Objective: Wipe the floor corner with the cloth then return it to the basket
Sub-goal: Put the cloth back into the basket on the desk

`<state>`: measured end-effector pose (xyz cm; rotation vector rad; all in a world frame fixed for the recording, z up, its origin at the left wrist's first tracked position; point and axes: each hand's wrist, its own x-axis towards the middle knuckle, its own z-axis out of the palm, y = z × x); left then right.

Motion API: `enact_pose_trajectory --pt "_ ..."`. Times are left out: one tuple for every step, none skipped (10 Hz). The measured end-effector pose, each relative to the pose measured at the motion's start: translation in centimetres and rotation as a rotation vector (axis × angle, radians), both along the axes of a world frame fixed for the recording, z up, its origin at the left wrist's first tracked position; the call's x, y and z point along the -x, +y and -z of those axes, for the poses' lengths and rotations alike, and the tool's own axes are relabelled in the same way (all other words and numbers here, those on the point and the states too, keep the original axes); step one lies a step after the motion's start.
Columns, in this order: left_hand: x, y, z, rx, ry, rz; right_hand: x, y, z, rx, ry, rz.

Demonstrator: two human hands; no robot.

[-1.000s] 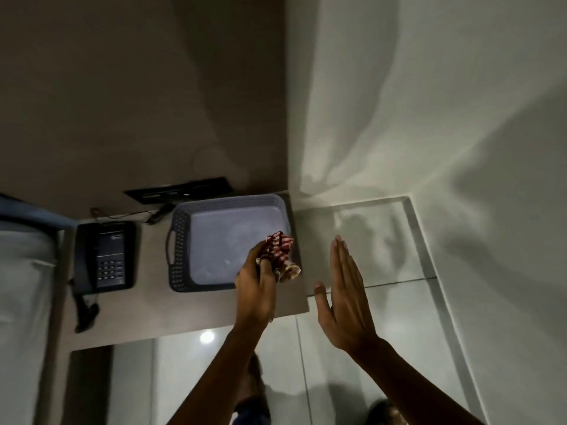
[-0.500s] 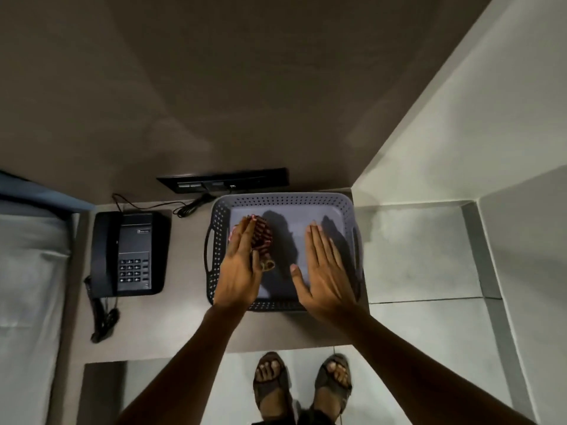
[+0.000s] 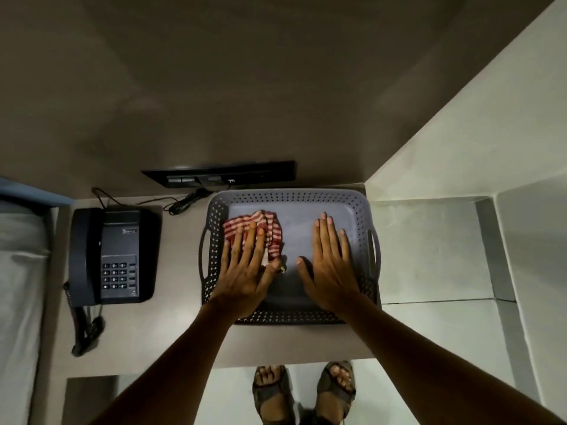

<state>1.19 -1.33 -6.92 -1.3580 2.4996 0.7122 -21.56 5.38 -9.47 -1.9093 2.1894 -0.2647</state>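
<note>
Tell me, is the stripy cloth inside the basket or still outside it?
Inside. The red-and-white cloth lies crumpled on the floor of the grey basket, in its left half, with the left hand flat on top.

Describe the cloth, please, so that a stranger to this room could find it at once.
On the low shelf, right of the dark telephone, stands a grey perforated basket. The cloth lies in its left half, under the left hand. It alone is crumpled fabric with red and white stripes.

Beige desk (image 3: 171, 338) against the wall, grey perforated basket (image 3: 288, 197) on its right end, black telephone (image 3: 112, 256) on its left, coiled cord (image 3: 84, 328) trailing forward
</note>
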Motion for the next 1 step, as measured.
enact_pose_trajectory --pt "0.80 0.31 -2.15 -0.002 0.086 -0.027 -0.70 -0.13 -2.96 0.085 -0.080 0.026"
